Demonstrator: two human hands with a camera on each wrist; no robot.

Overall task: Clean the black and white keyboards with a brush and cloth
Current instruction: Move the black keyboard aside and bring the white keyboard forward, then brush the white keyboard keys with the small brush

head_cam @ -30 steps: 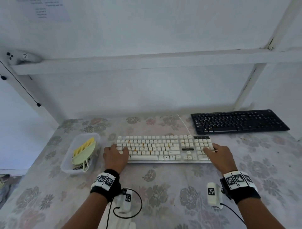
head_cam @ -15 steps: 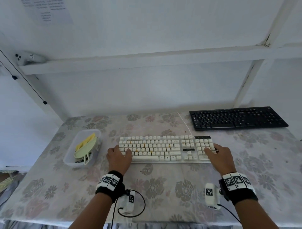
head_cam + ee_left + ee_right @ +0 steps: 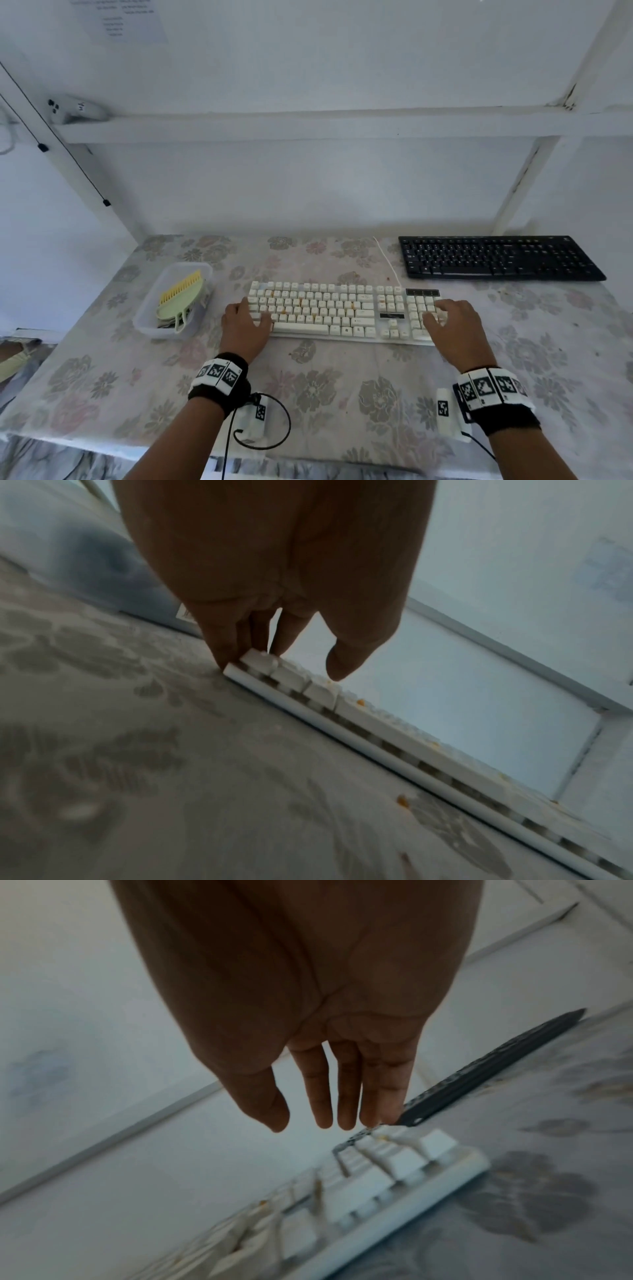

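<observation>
The white keyboard [image 3: 342,311] lies across the middle of the table, with orange crumbs among its keys. My left hand [image 3: 245,325] is at its left end; in the left wrist view the straight fingers [image 3: 232,647] touch the left edge of the white keyboard [image 3: 377,723] and the thumb hovers above the keys. My right hand [image 3: 448,322] lies over the number pad, its fingers [image 3: 342,1096] straight above the right end of the white keyboard [image 3: 377,1183]. The black keyboard [image 3: 496,258] sits at the back right. A green brush [image 3: 181,298] with yellow bristles rests in a clear tub [image 3: 144,318].
A flowered cloth covers the table [image 3: 342,383], whose front edge runs just below my wrists. A white cable [image 3: 385,260] runs from the white keyboard to the back wall. White frame posts [image 3: 520,185] and a cross beam [image 3: 308,126] stand behind.
Both hands stay at the ends of the white keyboard. The head view has pulled back a little, so the table's front edge shows now.
</observation>
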